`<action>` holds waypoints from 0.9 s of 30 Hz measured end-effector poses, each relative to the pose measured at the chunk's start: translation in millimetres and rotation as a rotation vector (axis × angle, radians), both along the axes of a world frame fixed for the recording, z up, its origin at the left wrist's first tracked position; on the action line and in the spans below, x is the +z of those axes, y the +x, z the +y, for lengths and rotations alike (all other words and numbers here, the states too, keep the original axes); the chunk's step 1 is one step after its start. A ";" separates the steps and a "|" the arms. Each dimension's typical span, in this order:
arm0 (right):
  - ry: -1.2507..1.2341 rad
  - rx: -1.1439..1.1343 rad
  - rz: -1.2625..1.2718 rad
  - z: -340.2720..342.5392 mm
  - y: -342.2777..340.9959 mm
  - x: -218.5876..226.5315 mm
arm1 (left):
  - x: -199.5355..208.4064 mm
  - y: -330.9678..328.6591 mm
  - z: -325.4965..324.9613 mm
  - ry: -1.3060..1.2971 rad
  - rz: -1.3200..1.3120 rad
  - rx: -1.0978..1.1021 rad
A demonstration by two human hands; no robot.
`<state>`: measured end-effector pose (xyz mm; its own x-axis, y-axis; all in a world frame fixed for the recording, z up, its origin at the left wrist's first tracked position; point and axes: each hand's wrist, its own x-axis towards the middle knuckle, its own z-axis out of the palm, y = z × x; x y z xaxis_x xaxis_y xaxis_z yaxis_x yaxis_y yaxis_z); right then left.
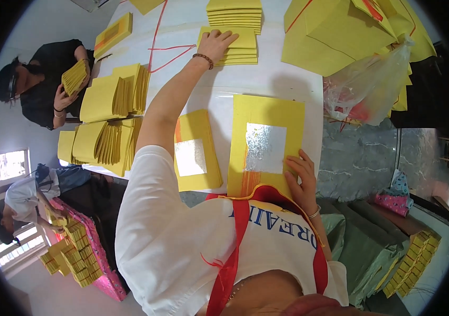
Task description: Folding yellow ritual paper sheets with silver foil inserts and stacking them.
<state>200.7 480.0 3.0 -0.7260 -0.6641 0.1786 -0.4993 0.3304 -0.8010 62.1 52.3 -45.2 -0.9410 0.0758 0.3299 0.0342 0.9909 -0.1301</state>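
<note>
A rectangular yellow paper piece with a shiny silver square [266,145] is seen right of centre, flat on the white-covered table [277,73]; an orange-red band is partly covered by the square. Its right edge is touched by the bare right hand [301,176], whose fingers are loosely bent; whether any paper is pinched cannot be told. At the upper centre, a neat stack of folded yellow paper [245,52] is covered by the bare left hand [216,46], its fingers spread and slightly curled; a hold on the paper cannot be confirmed. Between the forearm and the larger piece, a narrower yellow paper bundle with a silver square [198,150] is laid. Thin red string [155,39] is strewn at upper left. Grey marbled tiles [358,158] are seen at right, and a bright window [3,168] at far left.
</note>
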 end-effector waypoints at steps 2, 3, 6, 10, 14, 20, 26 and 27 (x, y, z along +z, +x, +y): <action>-0.010 -0.009 -0.007 0.4 -1.2 -1.3 | -10.7 -3.9 2.2 -0.001 -0.030 -0.006; -0.023 -0.014 -0.012 -0.9 -0.8 -2.0 | -13.3 -3.0 2.7 -0.006 -0.058 -0.008; -0.036 -0.013 -0.015 -2.0 -2.0 -3.4 | -9.7 -4.8 2.8 -0.029 -0.181 -0.003; -0.045 -0.005 -0.006 -1.1 -2.3 -5.3 | 0.9 -0.2 20.5 0.049 -0.479 0.089; -0.046 -0.006 -0.011 -3.3 -0.4 -7.6 | -20.0 7.5 18.5 -0.020 -0.478 0.157; -0.041 -0.023 0.014 -2.8 0.1 -5.0 | -3.5 2.2 15.4 0.024 -0.499 0.124; -0.062 -0.030 0.057 -0.7 3.3 -8.4 | 9.0 12.0 13.4 0.095 -0.464 0.112; -0.063 -0.030 0.055 -0.9 3.9 -9.1 | 9.7 13.5 13.0 0.094 -0.467 0.110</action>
